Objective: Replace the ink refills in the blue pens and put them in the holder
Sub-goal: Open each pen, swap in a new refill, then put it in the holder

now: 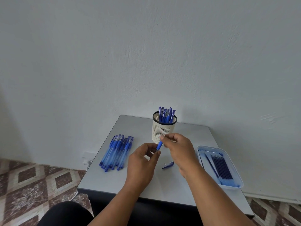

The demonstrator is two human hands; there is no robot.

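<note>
Shallow white plastic tray (234, 185) holds dark blue refills (223, 168). Left hand (141, 162) and right hand (179, 149) both pinch a blue pen piece (159, 145) (mostly hidden). Beyond, white slotted holder (163, 129) contains capped blue pens (167, 115).

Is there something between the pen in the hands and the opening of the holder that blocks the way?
Nothing visible blocks it. Both hands, left and right, hold the pen just in front of the holder. Pens already fill the right side of its opening; the left side looks free.
</note>
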